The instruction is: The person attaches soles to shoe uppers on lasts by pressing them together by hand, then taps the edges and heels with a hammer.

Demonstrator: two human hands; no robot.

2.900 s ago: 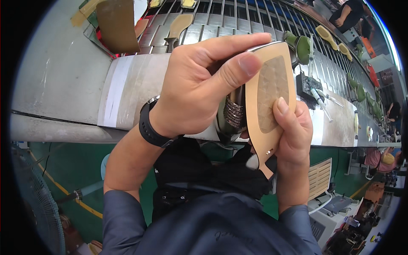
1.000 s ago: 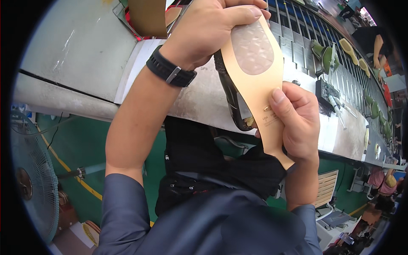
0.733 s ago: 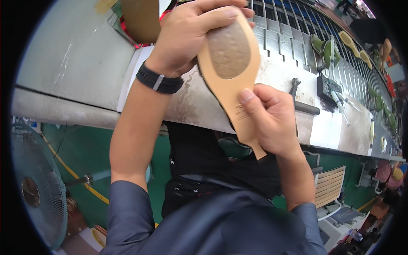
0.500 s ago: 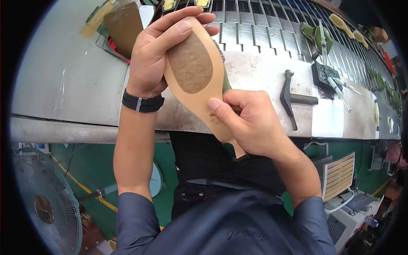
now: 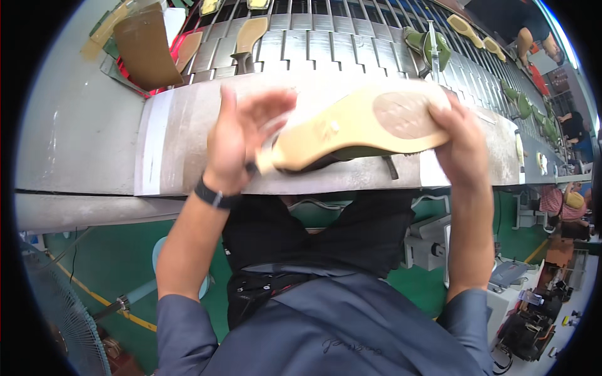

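A shoe with a tan sole (image 5: 351,125) and a dark green side is held sideways above the bench, its underside turned up and smeared by motion. A textured oval patch (image 5: 407,115) marks its wide toe end, which my right hand (image 5: 461,141) grips by the edge. Beside the narrow heel end is my left hand (image 5: 238,135), fingers spread and blurred; whether its palm touches the heel cannot be made out. Under the shoe, the tip of a dark hammer (image 5: 390,168) shows on the bench, the rest of it hidden.
Beyond the bench (image 5: 175,138) runs a slatted metal conveyor (image 5: 351,47), carrying a tan sole piece (image 5: 251,36), a green shoe (image 5: 439,53) and more tan soles (image 5: 464,26). Brown cardboard (image 5: 146,50) stands at the far left. A fan (image 5: 53,319) is at the lower left.
The shoe has swung from upright to sideways, its toe end now at the right. My left hand has let go of the toe; my right hand has moved from the narrow part to the toe.
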